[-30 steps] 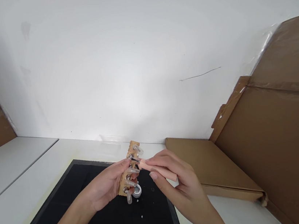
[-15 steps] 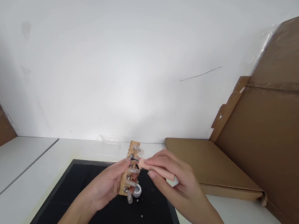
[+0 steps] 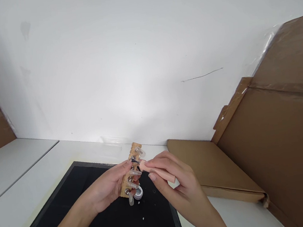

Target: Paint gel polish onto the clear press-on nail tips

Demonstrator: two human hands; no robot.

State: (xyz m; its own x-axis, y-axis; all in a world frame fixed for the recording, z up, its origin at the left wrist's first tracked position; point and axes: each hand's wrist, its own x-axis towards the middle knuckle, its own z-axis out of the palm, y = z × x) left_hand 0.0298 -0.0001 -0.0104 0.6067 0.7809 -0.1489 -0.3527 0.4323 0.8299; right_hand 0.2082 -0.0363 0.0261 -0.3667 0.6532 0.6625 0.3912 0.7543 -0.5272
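Observation:
My left hand (image 3: 109, 186) is closed around a wooden nail tip stand (image 3: 136, 145), held tilted above the black mat. Several clear false nails (image 3: 131, 198) stick out from it on round metal holders (image 3: 127, 191). In my right hand (image 3: 176, 177) is a nail polish brush with a pink handle (image 3: 162, 173), pinched between thumb and fingers. Its dark tip (image 3: 134, 160) is at the stand, close to my left thumb; whether it touches a nail I cannot tell. A small round white pot (image 3: 139, 193) shows just beyond the stand's lower end, partly hidden.
The black mat (image 3: 113, 226) lies on a white table (image 3: 61, 151), with small white crumbs (image 3: 143, 218) on it. A flat cardboard box (image 3: 211, 165) sits to the right. Cardboard panels (image 3: 295, 128) and a white wall (image 3: 133, 56) surround the table.
The pink brush handle has turned very slightly in my right hand, with its tip still at the stand. My left hand and the stand look almost unmoved.

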